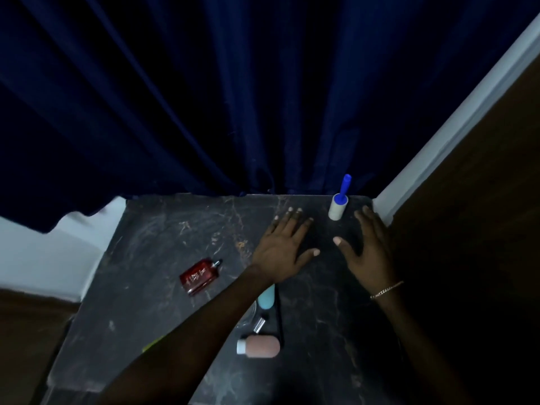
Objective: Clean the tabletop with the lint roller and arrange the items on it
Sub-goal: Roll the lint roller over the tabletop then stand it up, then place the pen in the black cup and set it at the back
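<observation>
Dark marble tabletop (163, 229), scuffed and streaked, set against a deep blue curtain (233, 97) at the far edge and a white wall (455, 124) on the right. Lint roller (339, 204) at the far right corner, white roll toward the near side, blue handle pointing up and away against the curtain. Left hand (285, 249) flat over the tabletop just left of the roller, palm down, fingers spread wide, holding nothing. Right hand (366, 252) just right of the roller, also palm down with fingers splayed, empty, thumb pointing toward the left hand; thin bracelet (386, 290) at its wrist. Roller between the two sets of fingertips, touched by neither. Red flat bottle (198, 276) lying on its side toward the left of the tabletop, well apart from the hands. Pale blue tube (266, 299) partly hidden beneath the left forearm, near the centre. Small silver-capped item (259, 324) just nearer than that, too blurred to identify. Pinkish bottle (260, 346) with a white cap lying on its side closest to the near edge. Sliver of something yellow-green (152, 344) peeking out beside the left forearm.
</observation>
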`<move>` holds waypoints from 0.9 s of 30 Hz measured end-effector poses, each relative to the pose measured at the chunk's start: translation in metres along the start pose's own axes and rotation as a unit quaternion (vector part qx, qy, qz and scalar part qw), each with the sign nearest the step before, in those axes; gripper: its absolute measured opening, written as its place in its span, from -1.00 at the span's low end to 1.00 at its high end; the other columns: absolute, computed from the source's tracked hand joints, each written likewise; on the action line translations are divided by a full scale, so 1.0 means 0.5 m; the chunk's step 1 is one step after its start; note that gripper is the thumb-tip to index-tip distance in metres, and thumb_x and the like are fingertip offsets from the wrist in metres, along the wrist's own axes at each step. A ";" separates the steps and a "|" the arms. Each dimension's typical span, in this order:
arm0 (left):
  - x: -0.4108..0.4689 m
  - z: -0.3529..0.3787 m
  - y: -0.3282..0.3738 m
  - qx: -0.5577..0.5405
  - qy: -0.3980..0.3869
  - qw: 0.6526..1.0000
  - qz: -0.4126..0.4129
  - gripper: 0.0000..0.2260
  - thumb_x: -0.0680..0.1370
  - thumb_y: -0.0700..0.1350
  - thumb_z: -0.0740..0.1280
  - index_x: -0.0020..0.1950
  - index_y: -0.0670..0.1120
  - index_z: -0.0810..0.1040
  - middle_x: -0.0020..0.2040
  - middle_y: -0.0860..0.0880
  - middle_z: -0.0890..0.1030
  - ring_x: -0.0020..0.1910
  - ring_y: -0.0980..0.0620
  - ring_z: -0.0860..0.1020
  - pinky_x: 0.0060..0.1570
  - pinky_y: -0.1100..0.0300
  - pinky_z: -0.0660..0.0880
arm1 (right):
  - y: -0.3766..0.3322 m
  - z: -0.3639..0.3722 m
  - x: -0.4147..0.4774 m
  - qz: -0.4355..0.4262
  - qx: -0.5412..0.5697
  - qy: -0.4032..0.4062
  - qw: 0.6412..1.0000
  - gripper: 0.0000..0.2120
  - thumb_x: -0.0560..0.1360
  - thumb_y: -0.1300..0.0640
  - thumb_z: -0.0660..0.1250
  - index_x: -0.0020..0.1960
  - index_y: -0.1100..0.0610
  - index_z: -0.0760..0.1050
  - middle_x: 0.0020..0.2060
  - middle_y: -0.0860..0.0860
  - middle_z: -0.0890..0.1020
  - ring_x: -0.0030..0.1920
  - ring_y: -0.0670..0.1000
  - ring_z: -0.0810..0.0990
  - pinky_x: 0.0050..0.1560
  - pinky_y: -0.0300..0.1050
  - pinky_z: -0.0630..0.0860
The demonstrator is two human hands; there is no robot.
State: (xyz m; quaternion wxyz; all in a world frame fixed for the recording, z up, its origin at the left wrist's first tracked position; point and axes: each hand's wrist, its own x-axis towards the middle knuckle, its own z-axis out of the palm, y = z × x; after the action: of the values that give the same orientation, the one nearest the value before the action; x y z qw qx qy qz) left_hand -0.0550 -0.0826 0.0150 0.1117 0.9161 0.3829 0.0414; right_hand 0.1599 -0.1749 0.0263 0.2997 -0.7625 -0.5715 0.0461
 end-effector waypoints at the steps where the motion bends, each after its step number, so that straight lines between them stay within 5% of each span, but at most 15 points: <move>1: -0.022 -0.002 0.000 0.003 0.001 1.000 -0.008 -0.29 0.65 0.40 -0.03 0.69 0.02 0.08 0.71 -0.14 0.09 0.71 -0.11 0.00 0.67 -0.14 -0.01 | -0.010 0.005 -0.017 -0.007 -0.019 -0.003 1.000 -0.30 0.48 -0.30 0.27 0.49 0.03 0.25 0.53 0.02 0.24 0.55 0.05 0.21 0.43 0.16 0.35; 18: -0.345 -0.017 -0.156 0.022 0.021 0.986 -0.162 -0.27 0.65 0.44 -0.10 0.72 0.09 -0.11 0.72 -0.06 -0.06 0.71 -0.04 -0.14 0.67 -0.09 -0.10 | -0.239 0.140 -0.126 -0.079 -0.011 -0.174 0.982 -0.24 0.49 -0.36 0.16 0.57 -0.06 0.07 0.59 -0.09 0.05 0.60 -0.02 0.03 0.45 0.11 0.24; 27: -0.483 0.019 -0.241 -0.033 -0.013 0.979 -0.201 -0.23 0.62 0.47 -0.01 0.70 0.04 0.05 0.70 -0.07 0.17 0.70 -0.08 0.07 0.66 -0.16 0.07 | -0.353 0.232 -0.189 -0.027 0.113 -0.240 0.964 -0.32 0.49 -0.12 0.35 0.52 0.05 0.21 0.51 -0.04 0.22 0.49 0.01 0.31 0.46 -0.05 0.35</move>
State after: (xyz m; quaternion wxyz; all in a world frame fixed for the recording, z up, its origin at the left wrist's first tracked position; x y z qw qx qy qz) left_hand -0.3067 -0.1737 -0.0202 0.1534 0.8164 0.5565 0.0186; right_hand -0.0692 -0.1837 -0.0041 0.2393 -0.6745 -0.6379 0.2843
